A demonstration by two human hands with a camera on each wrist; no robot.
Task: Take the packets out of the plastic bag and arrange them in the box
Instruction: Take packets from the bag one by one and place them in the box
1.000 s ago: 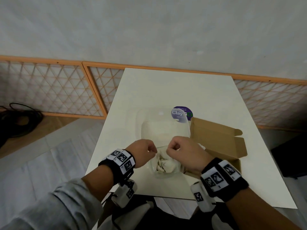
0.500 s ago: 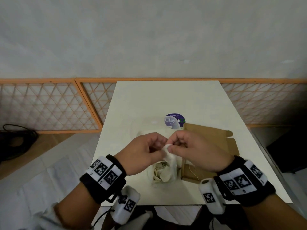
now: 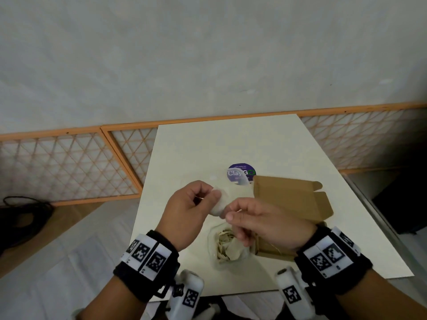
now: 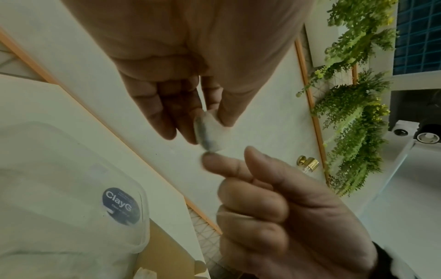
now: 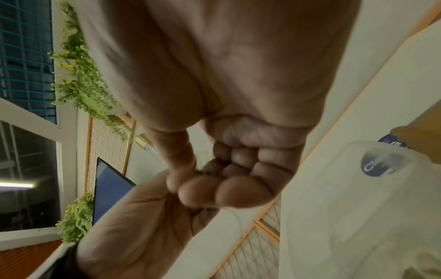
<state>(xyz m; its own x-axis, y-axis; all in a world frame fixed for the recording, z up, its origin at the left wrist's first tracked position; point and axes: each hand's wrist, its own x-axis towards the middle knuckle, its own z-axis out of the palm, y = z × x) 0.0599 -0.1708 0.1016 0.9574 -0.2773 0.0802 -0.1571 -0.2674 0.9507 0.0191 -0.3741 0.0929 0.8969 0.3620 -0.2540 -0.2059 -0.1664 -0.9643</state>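
A clear plastic bag (image 3: 231, 255) stands on the white table (image 3: 208, 146), with beige packets (image 3: 225, 244) bunched in its bottom. Its twisted top (image 3: 218, 205) is raised between both hands. My left hand (image 3: 213, 192) pinches that twisted plastic (image 4: 208, 132) with thumb and fingers. My right hand (image 3: 228, 212), fingers curled, pinches the lower end of the twist. The open brown cardboard box (image 3: 288, 197) lies just right of the bag, partly hidden by my right hand. In the right wrist view the right hand (image 5: 188, 179) is curled tight, with the bag (image 5: 358, 207) to its right.
A purple round sticker (image 3: 241, 173) lies on the table behind the bag. An orange lattice fence (image 3: 69, 167) runs along the wall behind the table. Black cables (image 3: 23, 215) lie on the floor at left, and a dark object (image 3: 404, 211) sits at right.
Both hands have risen from the table with the bag's top pinched between them. Since half a second ago they have drawn slightly apart, the left higher than the right.
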